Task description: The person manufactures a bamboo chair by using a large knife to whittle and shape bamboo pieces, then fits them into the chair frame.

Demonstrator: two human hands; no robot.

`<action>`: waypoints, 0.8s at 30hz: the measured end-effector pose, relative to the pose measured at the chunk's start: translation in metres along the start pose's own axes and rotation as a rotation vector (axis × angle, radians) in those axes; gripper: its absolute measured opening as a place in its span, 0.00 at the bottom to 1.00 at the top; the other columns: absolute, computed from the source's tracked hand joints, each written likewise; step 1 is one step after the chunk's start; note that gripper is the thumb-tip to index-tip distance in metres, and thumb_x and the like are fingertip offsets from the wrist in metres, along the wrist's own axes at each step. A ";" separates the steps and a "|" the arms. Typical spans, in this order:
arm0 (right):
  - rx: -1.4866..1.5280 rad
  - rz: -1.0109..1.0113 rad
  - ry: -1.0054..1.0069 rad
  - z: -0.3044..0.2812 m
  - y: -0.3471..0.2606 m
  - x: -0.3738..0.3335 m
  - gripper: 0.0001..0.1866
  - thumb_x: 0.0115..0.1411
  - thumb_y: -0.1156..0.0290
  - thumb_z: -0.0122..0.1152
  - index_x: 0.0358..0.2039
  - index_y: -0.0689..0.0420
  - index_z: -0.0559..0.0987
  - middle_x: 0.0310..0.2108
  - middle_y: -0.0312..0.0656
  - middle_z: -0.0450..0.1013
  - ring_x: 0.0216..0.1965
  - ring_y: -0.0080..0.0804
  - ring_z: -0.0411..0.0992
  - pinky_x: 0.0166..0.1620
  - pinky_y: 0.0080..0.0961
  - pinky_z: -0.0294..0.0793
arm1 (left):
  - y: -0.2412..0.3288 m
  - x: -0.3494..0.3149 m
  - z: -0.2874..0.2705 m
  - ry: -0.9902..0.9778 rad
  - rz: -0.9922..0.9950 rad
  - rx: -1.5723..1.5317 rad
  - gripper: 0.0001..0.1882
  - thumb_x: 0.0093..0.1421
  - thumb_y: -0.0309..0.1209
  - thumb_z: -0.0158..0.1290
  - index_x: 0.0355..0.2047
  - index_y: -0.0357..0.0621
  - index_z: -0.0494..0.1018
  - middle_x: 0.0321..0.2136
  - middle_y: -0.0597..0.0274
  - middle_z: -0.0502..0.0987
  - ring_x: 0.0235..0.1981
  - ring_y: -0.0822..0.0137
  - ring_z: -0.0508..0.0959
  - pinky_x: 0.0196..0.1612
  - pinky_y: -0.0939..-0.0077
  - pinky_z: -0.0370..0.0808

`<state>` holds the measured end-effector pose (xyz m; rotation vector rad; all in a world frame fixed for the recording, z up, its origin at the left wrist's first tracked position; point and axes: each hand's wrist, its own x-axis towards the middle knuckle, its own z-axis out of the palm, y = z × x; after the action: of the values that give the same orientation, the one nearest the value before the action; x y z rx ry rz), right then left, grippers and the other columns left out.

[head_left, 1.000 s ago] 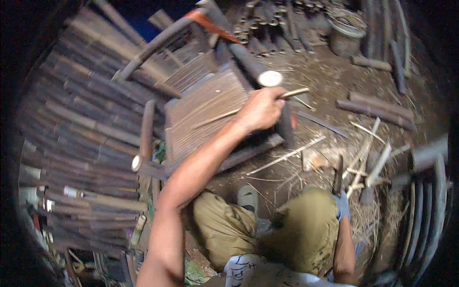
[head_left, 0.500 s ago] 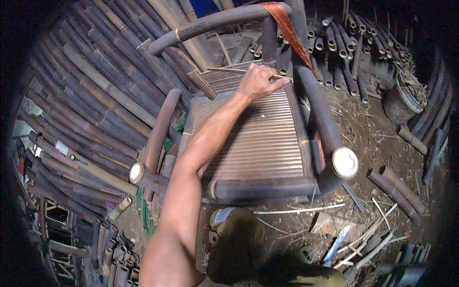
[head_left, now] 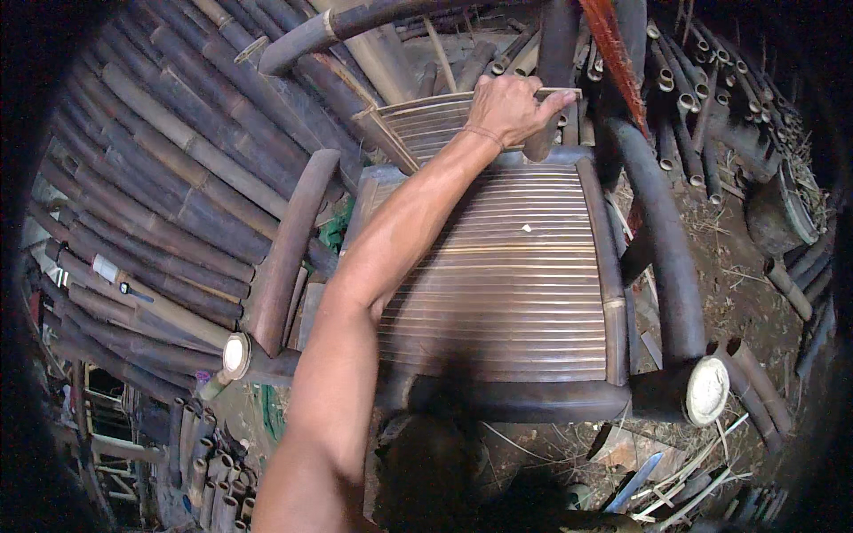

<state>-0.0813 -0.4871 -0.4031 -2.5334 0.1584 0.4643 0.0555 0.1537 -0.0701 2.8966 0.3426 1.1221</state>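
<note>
My left hand (head_left: 508,108) reaches over a dark bamboo chair, its fingers curled over a thin bamboo strip (head_left: 426,105) at the top of the slatted backrest (head_left: 413,133). The thumb sticks out to the right along the strip's end. Just below it is a dark rounded shape (head_left: 537,144) that I cannot make out. Beneath my arm spreads the slatted seat (head_left: 524,284), with a small pale chip (head_left: 526,228) on it. Thick round armrests (head_left: 662,258) flank the seat on both sides. My right hand does not show.
Long bamboo poles (head_left: 169,151) lie stacked at the left. Cut bamboo tubes (head_left: 693,98) are piled at the back right, near a bucket (head_left: 782,209). A knife blade (head_left: 635,480) lies among bamboo offcuts at the lower right. A red strap (head_left: 613,53) hangs from the chair.
The chair appears lower and larger in view, shifted to the right. My left hand has moved up and right in the picture. The strip now runs along the backrest's top.
</note>
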 end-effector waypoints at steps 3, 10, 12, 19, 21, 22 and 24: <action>-0.013 0.003 -0.001 -0.001 -0.002 -0.001 0.36 0.53 0.65 0.65 0.61 0.62 0.65 0.45 0.57 0.75 0.46 0.52 0.74 0.50 0.39 0.74 | 0.001 0.003 0.004 -0.038 -0.006 -0.044 0.42 0.59 0.70 0.41 0.28 0.38 0.82 0.28 0.43 0.81 0.36 0.46 0.82 0.46 0.50 0.73; -0.006 -0.015 -0.010 -0.002 -0.006 0.004 0.36 0.54 0.64 0.65 0.61 0.62 0.66 0.45 0.56 0.75 0.46 0.52 0.74 0.50 0.39 0.74 | -0.005 0.017 0.012 -0.043 -0.116 0.013 0.40 0.60 0.69 0.41 0.32 0.44 0.83 0.33 0.44 0.82 0.41 0.45 0.82 0.46 0.48 0.75; 0.000 -0.014 -0.008 0.000 -0.007 0.003 0.36 0.54 0.64 0.65 0.61 0.62 0.66 0.45 0.56 0.75 0.46 0.52 0.74 0.50 0.39 0.74 | 0.004 0.020 0.009 -0.049 -0.178 0.054 0.39 0.61 0.68 0.42 0.34 0.43 0.83 0.35 0.43 0.82 0.42 0.44 0.81 0.46 0.50 0.76; -0.004 -0.012 -0.013 -0.005 -0.007 0.002 0.35 0.55 0.62 0.65 0.61 0.62 0.66 0.45 0.56 0.75 0.46 0.51 0.74 0.50 0.39 0.74 | -0.026 -0.021 -0.005 -0.039 -0.026 0.070 0.35 0.62 0.64 0.44 0.25 0.43 0.81 0.27 0.46 0.81 0.32 0.46 0.83 0.37 0.53 0.78; -0.012 -0.019 -0.013 -0.006 -0.009 0.002 0.35 0.55 0.62 0.64 0.61 0.62 0.67 0.45 0.56 0.75 0.46 0.51 0.74 0.50 0.39 0.74 | -0.014 -0.022 -0.017 0.030 0.119 -0.002 0.35 0.62 0.64 0.45 0.22 0.44 0.79 0.23 0.48 0.81 0.29 0.48 0.82 0.35 0.54 0.79; -0.012 -0.035 -0.021 -0.006 -0.011 0.004 0.35 0.55 0.62 0.64 0.61 0.62 0.67 0.45 0.56 0.75 0.45 0.51 0.75 0.50 0.39 0.74 | -0.005 -0.016 -0.022 0.089 0.176 -0.023 0.35 0.61 0.64 0.45 0.21 0.44 0.78 0.22 0.49 0.80 0.28 0.48 0.82 0.34 0.54 0.79; -0.013 -0.048 -0.019 -0.008 -0.010 0.007 0.35 0.55 0.61 0.64 0.61 0.62 0.67 0.45 0.56 0.75 0.45 0.51 0.75 0.50 0.39 0.74 | -0.003 -0.006 -0.022 0.139 0.217 -0.048 0.35 0.61 0.65 0.46 0.20 0.44 0.78 0.21 0.49 0.80 0.27 0.49 0.82 0.34 0.54 0.79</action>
<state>-0.0705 -0.4833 -0.3946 -2.5389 0.0869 0.4719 0.0359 0.1543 -0.0585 2.8753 0.0008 1.3447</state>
